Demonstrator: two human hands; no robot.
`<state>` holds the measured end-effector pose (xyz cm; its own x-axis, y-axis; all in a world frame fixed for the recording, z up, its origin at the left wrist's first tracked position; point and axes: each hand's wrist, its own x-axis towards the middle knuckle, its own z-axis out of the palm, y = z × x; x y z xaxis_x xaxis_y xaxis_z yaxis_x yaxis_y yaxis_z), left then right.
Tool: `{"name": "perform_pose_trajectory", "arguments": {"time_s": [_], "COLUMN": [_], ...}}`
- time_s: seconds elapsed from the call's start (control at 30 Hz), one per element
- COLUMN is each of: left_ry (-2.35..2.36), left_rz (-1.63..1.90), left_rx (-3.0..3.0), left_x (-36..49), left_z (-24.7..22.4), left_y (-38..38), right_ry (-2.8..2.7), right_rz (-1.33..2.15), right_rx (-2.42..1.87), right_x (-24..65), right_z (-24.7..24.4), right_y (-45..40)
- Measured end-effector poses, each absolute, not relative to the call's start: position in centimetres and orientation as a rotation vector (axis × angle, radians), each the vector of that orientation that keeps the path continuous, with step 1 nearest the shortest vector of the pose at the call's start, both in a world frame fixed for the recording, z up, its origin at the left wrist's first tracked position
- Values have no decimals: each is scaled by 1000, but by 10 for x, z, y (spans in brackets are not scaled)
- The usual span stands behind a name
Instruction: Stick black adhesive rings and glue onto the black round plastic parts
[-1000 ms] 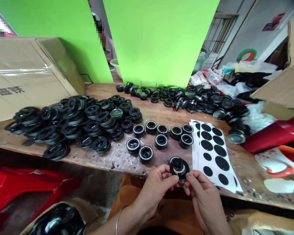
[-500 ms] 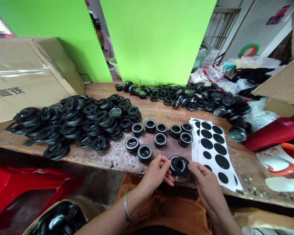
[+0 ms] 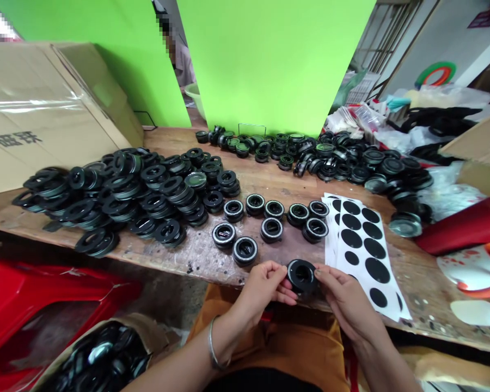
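Near the front edge of the table, a black ring [image 3: 301, 274] lies over the top of a round black part, and its outline nearly matches the part beneath. My left hand [image 3: 269, 283] grips the left side with thumb and fingertips. At the right edge, my right hand [image 3: 341, 288] pinches the ring's rim. Just right of that hand are white sheets [image 3: 361, 294] of black round stickers. Several round black parts with pale ring tops [image 3: 245, 251] stand behind and left of my hands. What lies under the ring is mostly hidden.
A large heap of black ringed parts [image 3: 122, 190] covers the table's left, beside a cardboard box [image 3: 32, 125]. More round parts [image 3: 326, 155] line the back. On the right are a red cylindrical object [image 3: 461, 226] and a mug [image 3: 465, 269]. A red stool [image 3: 32, 310] stands below left.
The black ring has shifted left and now covers the round part more squarely, where before it overhung to the right. Both hands keep their hold. The camera view has turned slightly.
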<state>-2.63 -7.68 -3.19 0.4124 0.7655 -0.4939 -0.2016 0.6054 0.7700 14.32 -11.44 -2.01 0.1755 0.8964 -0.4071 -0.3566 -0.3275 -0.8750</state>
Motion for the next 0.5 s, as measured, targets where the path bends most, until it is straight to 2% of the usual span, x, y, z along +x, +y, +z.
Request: {"name": "perform_pose_trajectory", "arguments": {"time_s": [0.5], "left_ry": [917], "left_rz": [673], "left_rx": [688], "left_x": [-31], "left_z": [-36], "left_y": [-73], "right_ry": [-662], "right_rz": [1514], "right_rx": [-1372], "right_x": [146], "right_z": [-16], "right_y": [-108]}}
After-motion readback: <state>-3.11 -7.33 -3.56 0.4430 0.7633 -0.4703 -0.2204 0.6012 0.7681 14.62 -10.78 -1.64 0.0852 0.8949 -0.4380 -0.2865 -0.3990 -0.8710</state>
